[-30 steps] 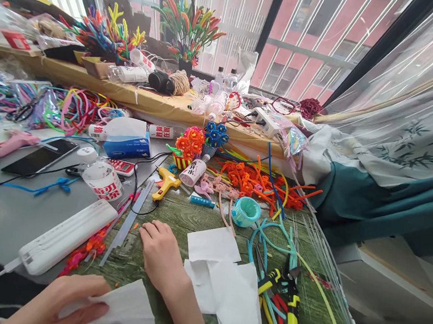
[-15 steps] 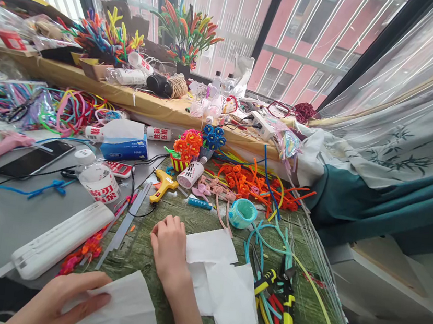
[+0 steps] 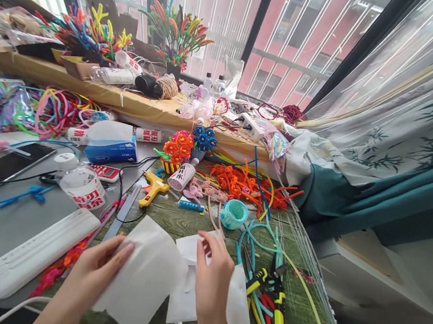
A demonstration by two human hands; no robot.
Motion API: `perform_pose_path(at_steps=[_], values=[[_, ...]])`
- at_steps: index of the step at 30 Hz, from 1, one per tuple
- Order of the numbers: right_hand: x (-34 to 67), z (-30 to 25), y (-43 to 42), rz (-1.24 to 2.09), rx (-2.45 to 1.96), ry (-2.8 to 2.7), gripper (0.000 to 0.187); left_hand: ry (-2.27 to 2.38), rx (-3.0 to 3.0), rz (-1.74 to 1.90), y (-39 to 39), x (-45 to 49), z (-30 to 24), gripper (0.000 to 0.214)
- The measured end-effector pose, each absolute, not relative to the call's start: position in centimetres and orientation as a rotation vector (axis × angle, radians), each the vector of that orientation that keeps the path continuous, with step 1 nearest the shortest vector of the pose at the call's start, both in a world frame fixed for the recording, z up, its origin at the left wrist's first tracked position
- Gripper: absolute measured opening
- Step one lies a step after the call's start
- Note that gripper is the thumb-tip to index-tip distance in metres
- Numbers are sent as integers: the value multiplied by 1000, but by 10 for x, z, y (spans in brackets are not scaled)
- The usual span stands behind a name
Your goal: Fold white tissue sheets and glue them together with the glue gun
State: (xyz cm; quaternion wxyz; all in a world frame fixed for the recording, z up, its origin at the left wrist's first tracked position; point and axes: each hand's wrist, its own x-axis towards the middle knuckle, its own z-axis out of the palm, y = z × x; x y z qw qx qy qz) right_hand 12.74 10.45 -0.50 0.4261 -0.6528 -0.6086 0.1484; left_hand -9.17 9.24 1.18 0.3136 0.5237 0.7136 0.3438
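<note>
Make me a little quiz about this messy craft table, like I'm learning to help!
1. What does the left hand hold?
A) a white sheet
B) scissors
C) a bottle
2. True or false: the right hand grips the yellow glue gun.
3. What colour is the tape roll lying beyond the right hand?

Key:
1. A.
2. False. The glue gun lies on the table beyond both hands, and the right hand's fingers pinch the edge of a second white sheet.
3. Teal.
</note>
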Motion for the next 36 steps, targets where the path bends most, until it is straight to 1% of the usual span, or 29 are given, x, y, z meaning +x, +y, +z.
perform_pose_path(at_steps=[2,4,5,6,8,10,12,14,15,17,18,20,21,25,31,33,36], values=[[142,-1,72,234,-1575,-1545,19,2019,1405,865,105,-100,18,45],[163,-1,45,56,-1651,-1443,18,2189,1422,820,113,-112,25,41],[174,-2,35,0,-1686,-1424,18,2257,1413,802,116,-118,27,38],[185,-4,27,-34,-1729,-1409,23,2303,1400,780,117,-124,30,35],[202,-10,16,-33,-1840,-1368,41,2374,1371,729,117,-133,32,29],[211,-18,10,34,-1935,-1316,56,2475,1401,673,113,-134,33,29],[211,-27,8,127,-1972,-1285,60,2672,1568,627,108,-126,31,38],[206,-33,7,236,-1968,-1263,60,2828,1911,643,101,-107,24,47],[204,-35,7,292,-1968,-1240,61,2734,2152,665,98,-94,18,45],[201,-34,8,389,-1976,-1178,60,2232,2535,956,92,-65,5,34],[202,-33,9,418,-1978,-1155,59,1972,2614,1007,90,-49,-2,29],[206,-28,9,435,-1974,-1128,56,1721,2635,912,88,-20,-14,26],[209,-25,9,431,-1972,-1116,54,1692,2628,901,88,-8,-18,27],[219,-17,4,403,-1942,-993,48,1670,2536,916,93,16,-20,20],[229,-22,2,303,-1834,-621,50,1733,2269,1154,100,3,0,18],[233,-22,4,188,-1909,-642,49,1728,2199,1205,98,-4,11,20],[229,-19,7,-200,-1947,-865,43,1608,1906,1254,88,-8,29,22]])
